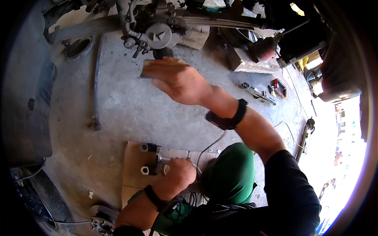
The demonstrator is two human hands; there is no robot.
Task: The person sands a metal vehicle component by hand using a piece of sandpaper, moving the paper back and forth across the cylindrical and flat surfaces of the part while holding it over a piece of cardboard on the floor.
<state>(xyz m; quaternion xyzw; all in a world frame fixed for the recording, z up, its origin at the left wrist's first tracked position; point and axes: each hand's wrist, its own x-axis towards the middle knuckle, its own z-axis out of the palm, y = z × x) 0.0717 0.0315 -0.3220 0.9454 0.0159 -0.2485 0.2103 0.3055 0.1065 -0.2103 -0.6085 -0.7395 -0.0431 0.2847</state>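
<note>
My left hand (pixel 183 172) is closed around the shaft of a metal part with a two-armed fork (pixel 158 159), low in front of me above a cardboard sheet (pixel 133 156). The fork's two black ends with holes point to the left. My right hand (pixel 177 78) reaches forward, fingers pressed together over a flat, dark piece (pixel 147 72) whose edge shows past the fingertips; the hand hides most of it. Just beyond that hand hangs a vehicle axle end with a round metal cap (pixel 159 36) and a dark part below it.
A leaf spring (pixel 212 22) crosses the top. Wooden blocks (pixel 251 62) stand at the upper right, near a metal tool (pixel 258 93) and a small red box (pixel 280 88). A long bar (pixel 97 88) lies left. A tyre (pixel 50 194) stands lower left; cables run by my knees.
</note>
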